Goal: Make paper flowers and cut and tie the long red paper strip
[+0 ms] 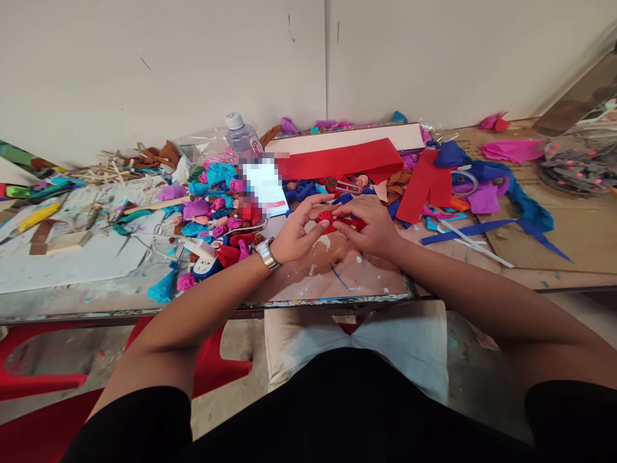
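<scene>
Between my hands, just above the table, is a strip of red crepe paper (326,217), rolled into a small rosette at its left end. My left hand (297,233) is closed on the rolled end, thumb and fingers around it. The flatter right part of the strip is pinched by my right hand (373,226), whose fingers partly cover it. Beyond them lie a long red paper strip (342,161) and a shorter folded red piece (419,190). To the left is a lit screen (264,183), partly blurred out, near many small paper rosettes (219,218).
A water bottle (243,138) stands behind the screen. A power strip (206,262) with a plugged-in white charger and cable lies to my left, with scissors (130,218) farther left. Tape rolls (465,182), blue paper strips (470,231) and cardboard (569,231) are on the right.
</scene>
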`<state>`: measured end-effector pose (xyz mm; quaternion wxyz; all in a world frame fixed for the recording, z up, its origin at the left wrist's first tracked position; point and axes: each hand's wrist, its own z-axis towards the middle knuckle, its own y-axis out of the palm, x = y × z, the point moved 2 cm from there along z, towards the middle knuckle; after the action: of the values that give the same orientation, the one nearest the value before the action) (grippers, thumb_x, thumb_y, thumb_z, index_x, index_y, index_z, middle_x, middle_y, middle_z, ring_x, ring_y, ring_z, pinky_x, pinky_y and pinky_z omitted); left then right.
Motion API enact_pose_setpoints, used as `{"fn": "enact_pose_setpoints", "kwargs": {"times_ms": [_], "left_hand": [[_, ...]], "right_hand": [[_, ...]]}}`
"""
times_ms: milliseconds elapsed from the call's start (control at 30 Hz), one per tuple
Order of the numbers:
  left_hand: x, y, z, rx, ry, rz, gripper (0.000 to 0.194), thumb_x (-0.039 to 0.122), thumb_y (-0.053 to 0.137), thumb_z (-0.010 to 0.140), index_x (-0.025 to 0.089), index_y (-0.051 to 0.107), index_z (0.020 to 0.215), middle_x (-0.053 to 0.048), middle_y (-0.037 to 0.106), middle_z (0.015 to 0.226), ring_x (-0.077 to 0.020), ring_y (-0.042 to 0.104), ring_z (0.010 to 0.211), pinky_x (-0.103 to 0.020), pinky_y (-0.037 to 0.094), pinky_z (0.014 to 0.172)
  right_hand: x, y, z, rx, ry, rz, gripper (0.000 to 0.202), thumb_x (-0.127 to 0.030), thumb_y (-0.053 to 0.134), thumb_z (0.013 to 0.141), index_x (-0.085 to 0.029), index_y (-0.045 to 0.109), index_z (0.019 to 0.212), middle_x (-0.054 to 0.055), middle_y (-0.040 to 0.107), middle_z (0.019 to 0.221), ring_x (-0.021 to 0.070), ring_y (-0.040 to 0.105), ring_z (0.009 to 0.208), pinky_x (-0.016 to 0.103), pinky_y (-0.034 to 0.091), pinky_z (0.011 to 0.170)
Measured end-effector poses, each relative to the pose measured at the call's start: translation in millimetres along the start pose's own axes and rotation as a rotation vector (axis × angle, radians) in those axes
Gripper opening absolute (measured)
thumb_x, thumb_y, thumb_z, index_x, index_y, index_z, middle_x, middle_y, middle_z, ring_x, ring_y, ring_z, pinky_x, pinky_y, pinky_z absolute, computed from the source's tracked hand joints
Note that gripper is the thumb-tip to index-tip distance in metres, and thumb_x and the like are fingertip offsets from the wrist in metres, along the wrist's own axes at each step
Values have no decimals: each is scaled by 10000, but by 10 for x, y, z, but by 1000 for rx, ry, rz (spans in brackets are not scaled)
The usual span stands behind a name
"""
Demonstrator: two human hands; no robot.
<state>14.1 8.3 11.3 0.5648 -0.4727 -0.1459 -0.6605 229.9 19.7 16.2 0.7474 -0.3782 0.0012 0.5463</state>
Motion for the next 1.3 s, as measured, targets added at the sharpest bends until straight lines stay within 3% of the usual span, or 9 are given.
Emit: {"fn": "enact_pose_setpoints", "kwargs": {"times_ms": [367,567,700,867,1000,1100,1200,1300], "left_hand": [[14,-4,4,-88,53,32,663,433,637,1067,300,402,1673,-159,611,1589,-320,612,1486,-546,486,1261],[-10,-12,2,-99,62,57,723,415,631,1068,296,338,1718,-164,634,1558,-313,575,1518,-576,444,1291],[-8,-7,7,-106,62,40,737,426,637,1066,293,326,1720,-153,704,1465,-308,594,1496,-585,435,1290],[-8,3,1,-95,29,36,705,445,638,1069,285,346,1690,-155,690,1486,-291,636,1443,-543,445,1267],[-80,0,6,-22,-71,-77,665,514,682,1038,280,423,1604,-150,710,1410,-263,695,1322,-440,570,1077],[-160,-16,15,56,-244,-177,506,594,729,988,237,630,1333,-96,749,1209,-200,736,1077,-339,601,903],[-200,-13,14,34,-432,-299,471,628,788,927,177,740,1051,-66,758,1020,-151,707,853,-308,581,782],[-181,2,11,2,-520,-445,435,552,905,837,173,789,1017,-58,776,1010,-134,699,808,-310,568,763]], "right_hand": [[-7,5,6,-23,2,-9,346,-599,675,1022,-272,776,1070,40,828,941,271,755,955,459,483,947],[-10,17,-8,-79,-10,-45,342,-553,651,1047,-314,793,1246,58,837,1127,290,729,1080,490,486,1006],[-27,11,-6,-91,-19,-57,313,-523,636,1052,-287,783,1196,70,829,1120,297,724,1077,496,490,1000],[-63,6,5,-67,-10,-36,224,-451,624,1041,-262,733,1088,74,819,1060,297,732,1035,496,488,986],[-57,-14,23,31,12,11,193,-423,631,1016,-260,713,1080,72,812,1065,289,739,1018,488,512,973],[-45,-45,42,114,48,58,206,-434,620,1018,-259,707,1082,82,803,1083,290,734,1026,485,537,967],[-43,-69,53,176,62,101,215,-433,607,1031,-251,699,1097,90,790,1082,283,729,1012,471,559,928],[-51,-73,49,208,69,125,211,-427,622,1030,-247,698,1110,88,783,1073,269,722,974,452,569,884]]}}
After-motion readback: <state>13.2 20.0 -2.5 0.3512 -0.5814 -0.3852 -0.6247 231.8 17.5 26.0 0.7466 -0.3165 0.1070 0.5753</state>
